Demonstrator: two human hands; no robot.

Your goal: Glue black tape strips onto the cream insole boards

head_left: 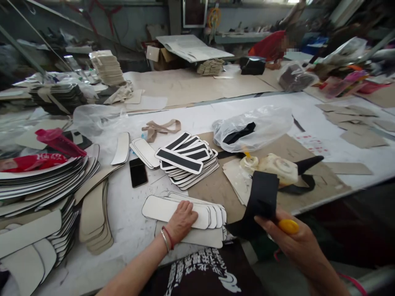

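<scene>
My left hand [182,220] rests on a fanned stack of white rounded strips [168,209] at the table's near edge, its fingers curled on the top one. To the right, my right hand [285,234] holds a black strip [264,193] between thumb and fingers, along with a yellow-handled tool [288,226] whose far part is hidden. Beyond the left hand lies a pile of white pieces with black strips on them [179,160]. A stained glue container [279,168] stands on the brown board, behind the black strip.
A phone [138,173] lies left of the pile. Large stacks of curved pieces [40,185] fill the left side. A clear plastic bag [253,127] sits behind the glue container. Across the tables, a person in red [268,46] leans forward.
</scene>
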